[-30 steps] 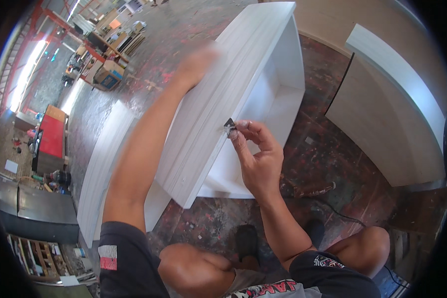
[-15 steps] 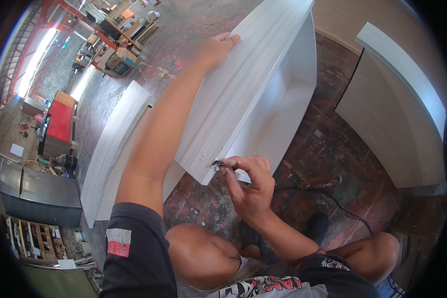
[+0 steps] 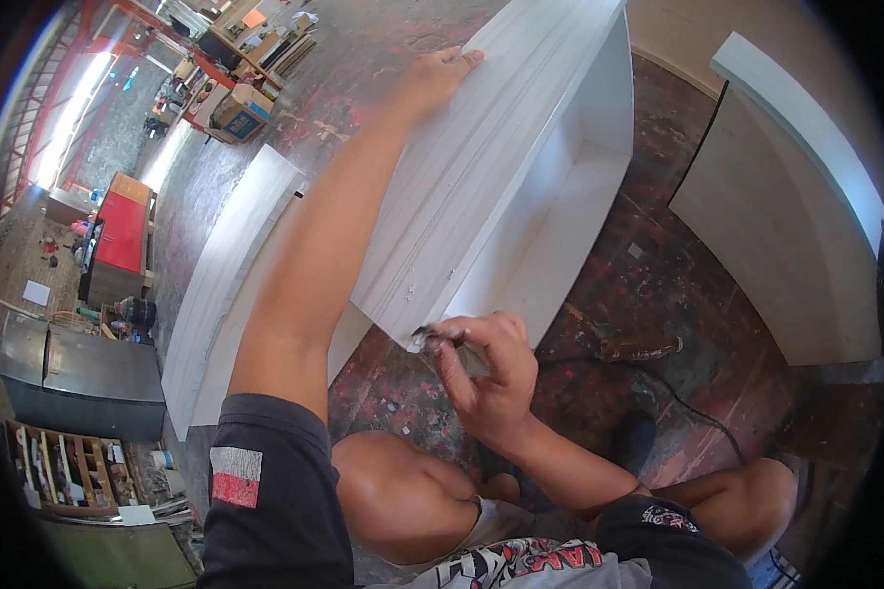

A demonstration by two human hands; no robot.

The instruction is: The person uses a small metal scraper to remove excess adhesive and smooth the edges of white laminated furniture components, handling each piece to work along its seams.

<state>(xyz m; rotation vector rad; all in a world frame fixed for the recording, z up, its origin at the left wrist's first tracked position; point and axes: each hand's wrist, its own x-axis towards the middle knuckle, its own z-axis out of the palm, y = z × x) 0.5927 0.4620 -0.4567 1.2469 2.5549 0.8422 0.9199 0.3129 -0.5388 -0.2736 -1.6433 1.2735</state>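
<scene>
Your right hand point(image 3: 440, 344) pinches a small dark piece point(image 3: 423, 335) with white stuff on it between thumb and fingertips, right at the near corner of the white drawer point(image 3: 530, 137). The drawer stretches away from you, its wood-grain front turned up and its hollow side facing right. Your left hand point(image 3: 449, 79) is well up the front's left edge, fingers close together and touching it; from this angle you cannot really tell whether they grip the edge or only rest there. Two small white patches point(image 3: 410, 293) sit on the front near the corner you are at.

Your right fingers hide part of that corner, and your left forearm crosses the drawer's left edge and part of a white-fronted piece point(image 3: 228, 265) lying to the left. A second such piece, the right-hand panel point(image 3: 756, 226), stands well apart on the other side. On the stained floor point(image 3: 609, 265), to the right of your right hand, lie a brown bottle point(image 3: 641, 348) and, just beside it, a dark cord point(image 3: 692, 407). Farther off to the left are a red-topped cabinet point(image 3: 123, 234) and a cardboard box point(image 3: 238, 116).

Counted up: one drawer, two more white-fronted pieces, one pinched piece, one bottle, one cord.
</scene>
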